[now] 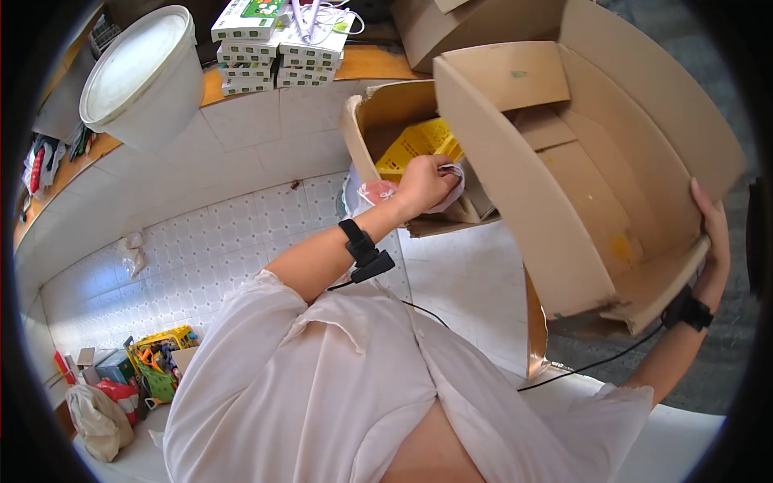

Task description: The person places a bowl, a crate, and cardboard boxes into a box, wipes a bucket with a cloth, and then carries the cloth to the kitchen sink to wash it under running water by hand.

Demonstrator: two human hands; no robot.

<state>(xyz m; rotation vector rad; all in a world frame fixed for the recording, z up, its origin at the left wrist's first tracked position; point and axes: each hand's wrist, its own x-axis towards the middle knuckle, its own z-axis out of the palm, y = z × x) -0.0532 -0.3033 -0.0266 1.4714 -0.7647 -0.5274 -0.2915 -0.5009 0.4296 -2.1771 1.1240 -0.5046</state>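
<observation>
My right hand (pixel 710 221) grips the outer right side of a large open cardboard box (pixel 523 193), which is tilted so that its bare inside faces me. My left hand (pixel 427 185) is closed, its fingers pinching the edge of a thin whitish bag (pixel 456 191). Beside that wrist shows a pink patterned piece (pixel 377 191); whether it belongs to the bag I cannot tell. Just beyond the left hand stands a second cardboard box (pixel 360 141) with a yellow plastic basket (pixel 412 145) inside, partly covered by the tilted box.
Stacked small white-and-green boxes (pixel 245 60) and a white lidded bucket (pixel 149 76) stand on the wood-edged ledge. Another cardboard carton (pixel 451 32) is behind. On the tiled floor lie a crumpled plastic bag (pixel 132 253), a yellow crate (pixel 157 362) of tools and a beige sack (pixel 97 419).
</observation>
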